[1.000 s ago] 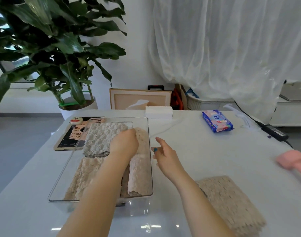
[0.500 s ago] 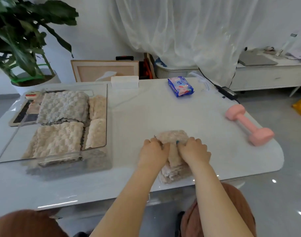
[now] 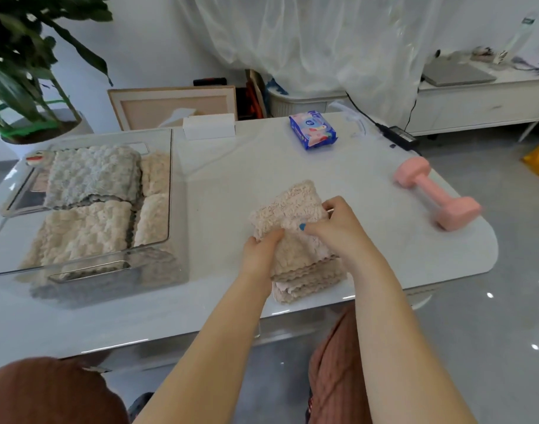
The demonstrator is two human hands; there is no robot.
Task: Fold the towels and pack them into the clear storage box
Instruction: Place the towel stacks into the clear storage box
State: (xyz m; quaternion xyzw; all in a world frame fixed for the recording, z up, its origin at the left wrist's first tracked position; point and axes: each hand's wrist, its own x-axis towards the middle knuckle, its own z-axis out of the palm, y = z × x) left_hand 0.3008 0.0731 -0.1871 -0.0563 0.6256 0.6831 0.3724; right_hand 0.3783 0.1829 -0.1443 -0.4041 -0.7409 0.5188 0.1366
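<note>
White desk (image 3: 384,255) in a bright room, clear storage box (image 3: 171,191) at left holding folded towels (image 3: 84,234), left hand (image 3: 260,249) grip curled on the beige towel (image 3: 288,206) topping a stack (image 3: 308,283) near the front edge, right hand (image 3: 338,229) grip pinching the same towel, pink dumbbell (image 3: 436,198) far right.
</note>
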